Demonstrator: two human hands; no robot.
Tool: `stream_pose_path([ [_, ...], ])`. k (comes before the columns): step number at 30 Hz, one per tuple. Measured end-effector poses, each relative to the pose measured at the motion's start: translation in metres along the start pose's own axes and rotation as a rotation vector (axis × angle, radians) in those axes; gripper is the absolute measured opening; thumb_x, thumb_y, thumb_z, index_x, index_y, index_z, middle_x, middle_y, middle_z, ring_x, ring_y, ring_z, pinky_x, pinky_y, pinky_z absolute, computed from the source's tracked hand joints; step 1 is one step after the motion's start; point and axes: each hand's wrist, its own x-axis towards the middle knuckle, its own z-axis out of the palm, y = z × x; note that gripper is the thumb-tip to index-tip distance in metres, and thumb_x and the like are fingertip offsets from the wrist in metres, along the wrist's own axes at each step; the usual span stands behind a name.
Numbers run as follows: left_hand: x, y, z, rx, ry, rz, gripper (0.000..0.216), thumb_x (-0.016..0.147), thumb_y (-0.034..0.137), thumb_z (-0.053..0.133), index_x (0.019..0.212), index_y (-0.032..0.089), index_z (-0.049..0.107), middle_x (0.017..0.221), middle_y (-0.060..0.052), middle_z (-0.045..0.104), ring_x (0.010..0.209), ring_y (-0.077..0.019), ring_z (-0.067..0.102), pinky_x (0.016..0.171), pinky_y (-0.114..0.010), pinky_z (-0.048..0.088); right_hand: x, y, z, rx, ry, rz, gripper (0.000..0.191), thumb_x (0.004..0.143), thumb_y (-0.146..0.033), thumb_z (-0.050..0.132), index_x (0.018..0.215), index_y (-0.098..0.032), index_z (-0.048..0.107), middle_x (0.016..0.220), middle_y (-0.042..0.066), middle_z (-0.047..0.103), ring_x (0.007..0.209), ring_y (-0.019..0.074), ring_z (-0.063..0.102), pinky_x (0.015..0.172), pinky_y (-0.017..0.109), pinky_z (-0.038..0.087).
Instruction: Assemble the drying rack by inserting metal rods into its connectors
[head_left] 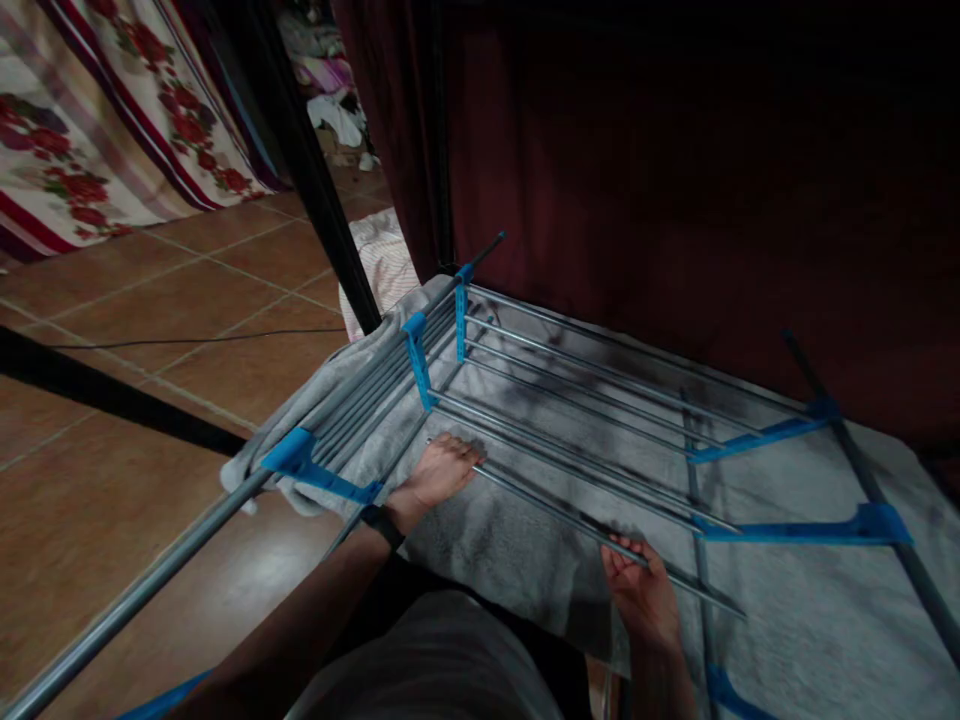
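Note:
Both hands are closed around one loose grey metal rod (540, 505). My left hand (441, 468) wraps its left end, with a dark band on the wrist. Palm up, my right hand (641, 585) grips it further right, and the free end sticks out past the fingers. The rod lies beside a partly built drying rack of grey tubes and blue plastic brackets. A blue bracket (418, 362) stands just beyond my left hand, holding the ends of several rods. On the right, another blue bracket (802, 527) lies nearly flat, joined to a dark tube (862, 470).
The rack rests on a grey blanket (525, 570). A long tube (150, 585) reaches out at lower left over the tiled floor (187, 300). Dark posts (322, 180) and a dark red curtain (637, 190) border the blanket. A thin cable (210, 338) crosses the floor.

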Motion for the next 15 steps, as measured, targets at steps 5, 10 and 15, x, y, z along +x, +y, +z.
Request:
stream_pose_path([
  [5, 0.006, 0.025, 0.002, 0.01, -0.018, 0.159, 0.019, 0.109, 0.03, 0.058, 0.106, 0.019, 0.073, 0.103, -0.008, 0.075, 0.102, -0.0254, 0.067, 0.099, -0.042, 0.048, -0.004, 0.009, 0.016, 0.002, -0.049, 0.03, 0.017, 0.086, -0.026, 0.081, 0.077, -0.028, 0.066, 0.081, -0.003, 0.078, 0.083, 0.0164, 0.081, 0.086, 0.034, 0.071],
  [10, 0.01, 0.053, 0.013, 0.001, 0.022, 0.264, 0.018, 0.109, 0.036, 0.06, 0.109, 0.022, 0.07, 0.102, -0.006, 0.074, 0.099, -0.0238, 0.068, 0.092, -0.038, 0.05, -0.01, 0.03, 0.033, 0.002, -0.099, 0.012, 0.022, 0.086, -0.034, 0.085, 0.077, -0.028, 0.066, 0.082, -0.003, 0.078, 0.084, 0.0157, 0.081, 0.088, 0.032, 0.07],
  [15, 0.017, 0.05, 0.012, -0.036, 0.107, 0.33, 0.015, 0.109, 0.025, 0.057, 0.112, 0.022, 0.071, 0.1, -0.006, 0.076, 0.093, -0.023, 0.07, 0.087, -0.038, 0.05, -0.014, 0.027, 0.037, 0.023, -0.134, -0.036, 0.019, 0.079, -0.028, 0.088, 0.084, -0.027, 0.071, 0.087, -0.002, 0.08, 0.088, 0.0164, 0.081, 0.092, 0.033, 0.069],
])
